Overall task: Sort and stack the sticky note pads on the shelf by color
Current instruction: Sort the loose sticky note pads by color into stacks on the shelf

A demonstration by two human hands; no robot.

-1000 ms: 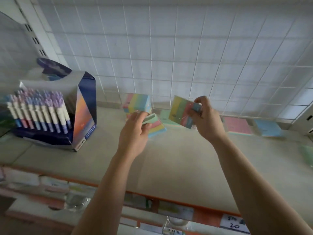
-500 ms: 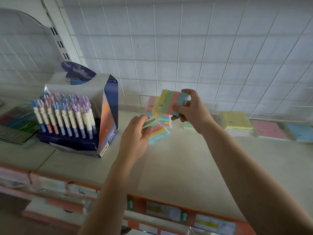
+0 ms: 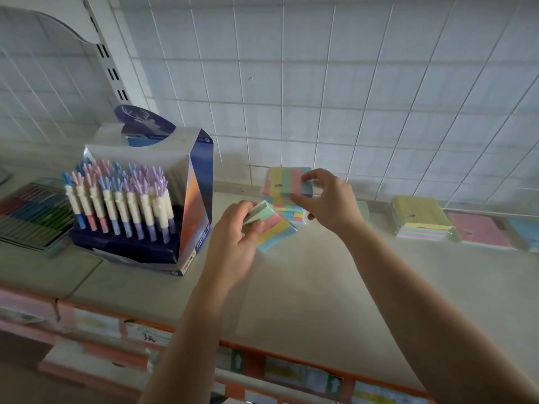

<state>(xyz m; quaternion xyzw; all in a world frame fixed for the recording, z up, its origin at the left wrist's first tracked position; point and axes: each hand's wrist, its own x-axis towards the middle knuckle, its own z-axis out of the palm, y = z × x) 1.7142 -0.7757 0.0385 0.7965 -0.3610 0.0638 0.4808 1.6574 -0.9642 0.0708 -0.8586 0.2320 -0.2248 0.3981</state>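
Right hand (image 3: 326,199) pinches a striped pad (image 3: 287,179) atop the far stack (image 3: 291,212); left hand (image 3: 233,237) grips another striped pad (image 3: 274,228) just nearer; bare shelf (image 3: 320,287) toward the near edge

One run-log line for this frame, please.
right hand: holds striped pad atop striped stack, contact unclear | left hand: grips second striped pad | phase: stacking

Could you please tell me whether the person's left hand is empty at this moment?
No, the left hand grips a striped sticky note pad just above the shelf.
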